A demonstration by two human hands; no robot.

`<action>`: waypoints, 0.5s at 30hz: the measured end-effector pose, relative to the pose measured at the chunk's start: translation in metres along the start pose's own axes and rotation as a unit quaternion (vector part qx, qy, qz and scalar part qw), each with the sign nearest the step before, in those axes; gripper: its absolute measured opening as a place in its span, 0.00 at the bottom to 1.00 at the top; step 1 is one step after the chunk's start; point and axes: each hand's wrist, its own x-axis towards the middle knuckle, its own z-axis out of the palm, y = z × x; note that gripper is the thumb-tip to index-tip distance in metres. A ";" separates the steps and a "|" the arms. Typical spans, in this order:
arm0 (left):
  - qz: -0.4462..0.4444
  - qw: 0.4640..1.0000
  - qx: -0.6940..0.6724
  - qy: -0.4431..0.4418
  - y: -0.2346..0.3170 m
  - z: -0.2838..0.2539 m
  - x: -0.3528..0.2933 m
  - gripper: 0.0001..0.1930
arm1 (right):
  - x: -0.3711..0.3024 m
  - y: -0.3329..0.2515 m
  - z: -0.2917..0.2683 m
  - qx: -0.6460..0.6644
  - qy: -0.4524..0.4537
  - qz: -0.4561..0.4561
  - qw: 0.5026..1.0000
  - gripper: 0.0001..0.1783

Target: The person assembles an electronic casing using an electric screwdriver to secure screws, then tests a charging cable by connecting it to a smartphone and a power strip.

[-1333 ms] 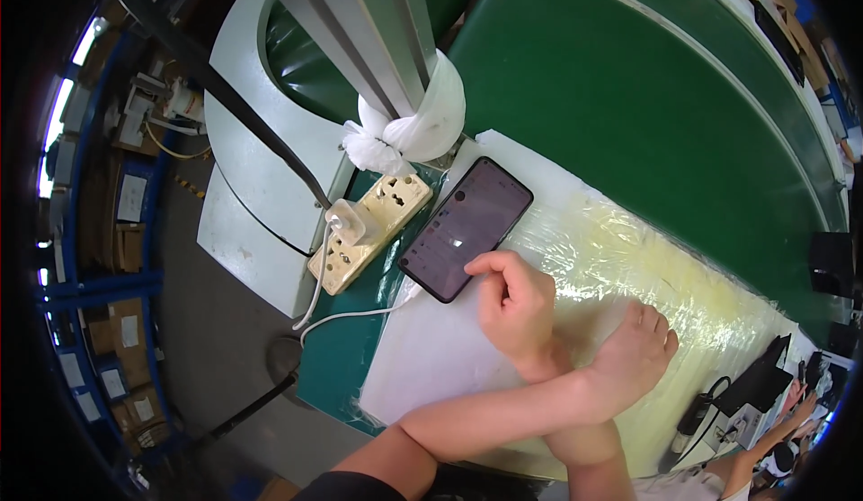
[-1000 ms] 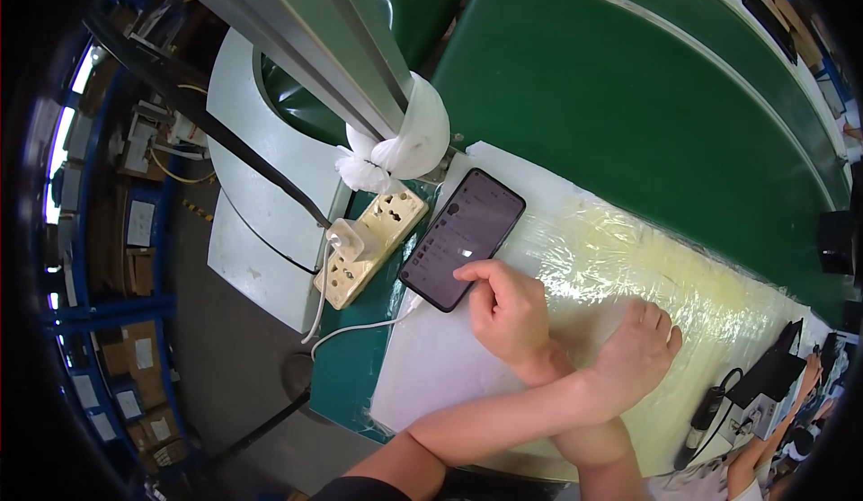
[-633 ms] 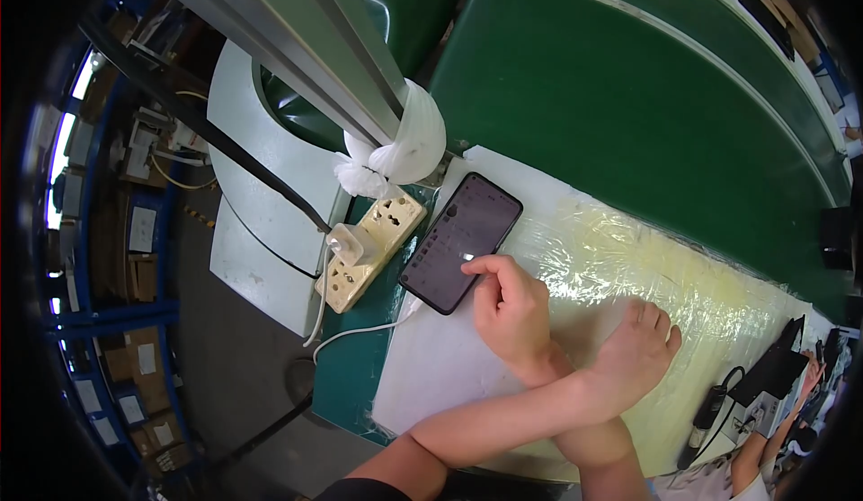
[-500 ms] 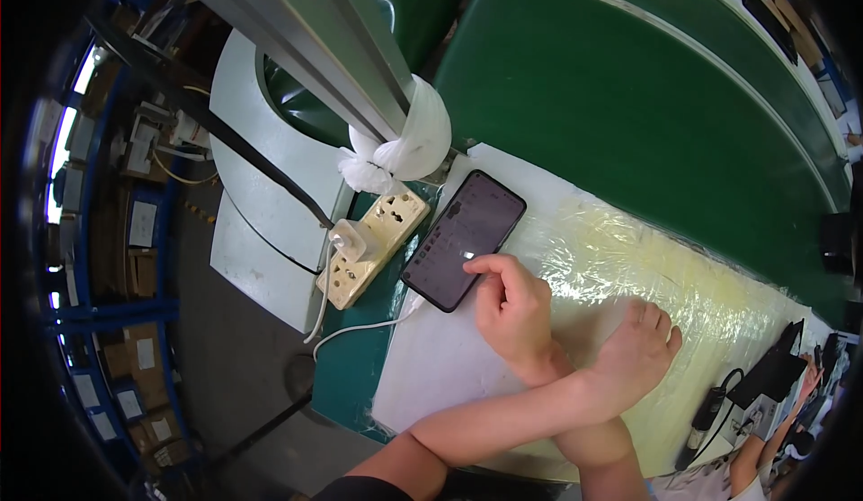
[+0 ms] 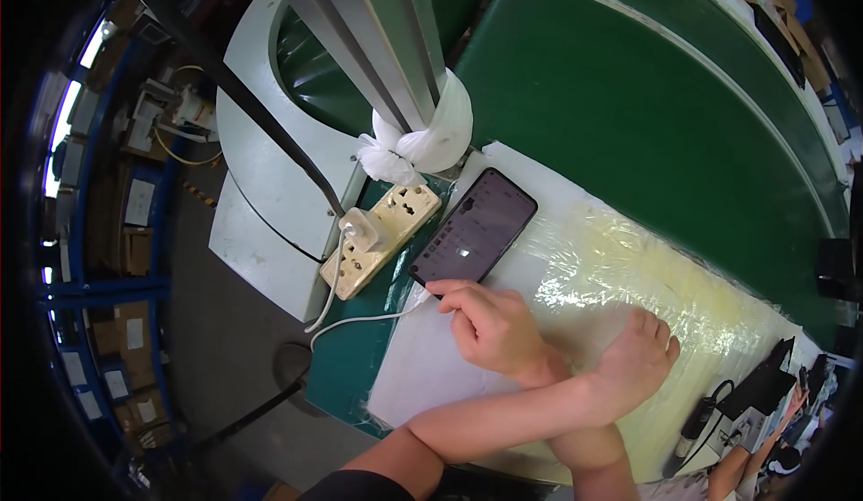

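Note:
My bare forearms cross, the left one lying over the right. A dark smartphone (image 5: 481, 227) lies screen up and lit on the pale sheet, slanted beside the power strip. My right hand (image 5: 494, 328) is at its lower end, index finger stretched out onto the phone's near edge, the other fingers loosely curled, holding nothing. Farther right, my left hand (image 5: 636, 357) rests on the clear plastic film (image 5: 620, 263), its fingers curled in; nothing shows in them, and the palm is hidden.
Left of the phone lies a cream power strip (image 5: 360, 272) with a white plug and cable (image 5: 360, 319). A metal post (image 5: 387, 61), wrapped in white plastic (image 5: 440, 133), rises behind. Beyond runs a green conveyor belt (image 5: 629, 97). Black devices (image 5: 760, 384) and another person's arm (image 5: 764, 443) are at right.
My right hand has drawn back toward the phone's near end, its fingertip moving from the screen to the lower edge. My left hand stays in place. The view has shifted slightly.

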 end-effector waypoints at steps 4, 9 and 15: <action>-0.002 1.000 -0.011 -0.010 0.001 -0.002 0.002 0.22 | -0.001 0.001 -0.002 -0.006 -0.015 -0.015 1.000 0.08; -0.002 1.000 -0.014 -0.009 0.001 -0.001 0.001 0.22 | 0.001 -0.001 0.003 0.039 -0.029 -0.029 0.998 0.11; 0.001 1.000 -0.009 0.024 0.002 0.000 -0.002 0.20 | 0.001 -0.006 0.000 0.079 -0.004 0.063 0.995 0.11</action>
